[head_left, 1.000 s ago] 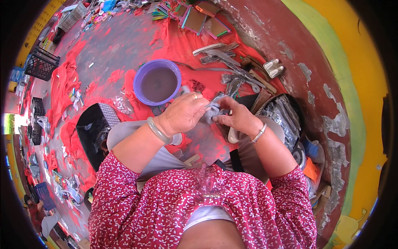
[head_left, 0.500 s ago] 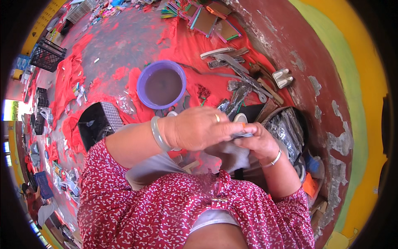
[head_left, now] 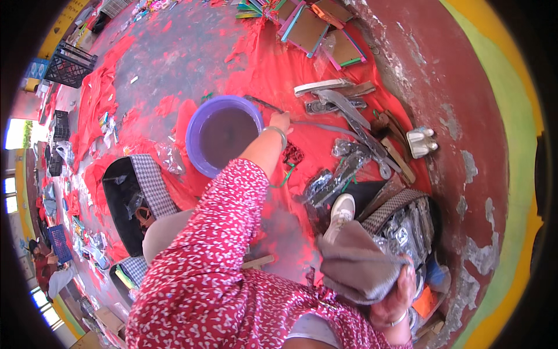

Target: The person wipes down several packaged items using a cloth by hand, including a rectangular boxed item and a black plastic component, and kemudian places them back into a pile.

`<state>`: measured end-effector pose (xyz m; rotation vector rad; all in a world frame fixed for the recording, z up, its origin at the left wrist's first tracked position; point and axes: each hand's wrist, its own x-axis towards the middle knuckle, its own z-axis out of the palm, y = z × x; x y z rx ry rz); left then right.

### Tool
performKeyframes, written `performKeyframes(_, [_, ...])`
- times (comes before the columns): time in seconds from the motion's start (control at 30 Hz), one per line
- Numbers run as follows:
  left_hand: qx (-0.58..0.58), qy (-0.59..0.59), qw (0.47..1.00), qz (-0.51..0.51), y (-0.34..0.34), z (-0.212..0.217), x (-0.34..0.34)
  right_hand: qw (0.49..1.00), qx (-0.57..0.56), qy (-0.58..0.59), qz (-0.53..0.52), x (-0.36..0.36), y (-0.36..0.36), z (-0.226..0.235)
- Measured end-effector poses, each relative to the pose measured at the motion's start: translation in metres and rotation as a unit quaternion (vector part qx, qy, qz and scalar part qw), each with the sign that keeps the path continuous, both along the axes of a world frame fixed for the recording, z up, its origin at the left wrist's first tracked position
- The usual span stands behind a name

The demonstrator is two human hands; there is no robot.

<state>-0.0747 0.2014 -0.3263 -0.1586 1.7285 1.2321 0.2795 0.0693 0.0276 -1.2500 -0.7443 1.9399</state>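
Note:
My left hand (head_left: pixel 279 121) reaches out beside the right rim of a purple basin (head_left: pixel 192 132) of murky water. Its fingers close on a dark belt (head_left: pixel 265 104) lying on the red sheet; the fingertips are partly hidden. A grey strap (head_left: pixel 325 125) runs on to the right from the hand. Over my right knee a grey cloth (head_left: pixel 361 264) is bunched. My right hand (head_left: pixel 398 294) grips its right edge, with a bracelet on the wrist. A white-toed shoe (head_left: pixel 342 208) shows beyond the cloth.
Several belts and straps (head_left: pixel 357 119), some in clear plastic, lie at the right. Open black bags with checked flaps stand left (head_left: pixel 154 183) and right (head_left: pixel 389 209). A white moulded piece (head_left: pixel 421 142) sits by the wall. Coloured boards (head_left: pixel 308 29) lie at the back.
My hands were together before my lap around a small thing; now they are apart. The left has reached forward to the belt by the basin, the right has drawn back with the grey cloth.

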Motion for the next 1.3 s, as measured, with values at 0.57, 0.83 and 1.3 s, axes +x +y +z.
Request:
performKeyframes(0.57, [-0.012, -0.100, 0.991, 0.083, 0.039, -0.105, -0.046, 0.993, -0.095, 0.041, -0.052, -0.004, 0.021, -0.010])
performKeyframes(0.83, [0.206, -0.144, 0.958, 0.138, 0.037, -0.067, -0.033, 0.990, -0.128, 0.064, -0.009, -0.006, 0.023, 0.002])
performKeyframes(1.3, [0.532, 0.124, 0.816, -0.188, 0.001, 0.356, 0.031, 0.915, 0.121, 0.097, 0.373, -0.004, -0.017, 0.009])
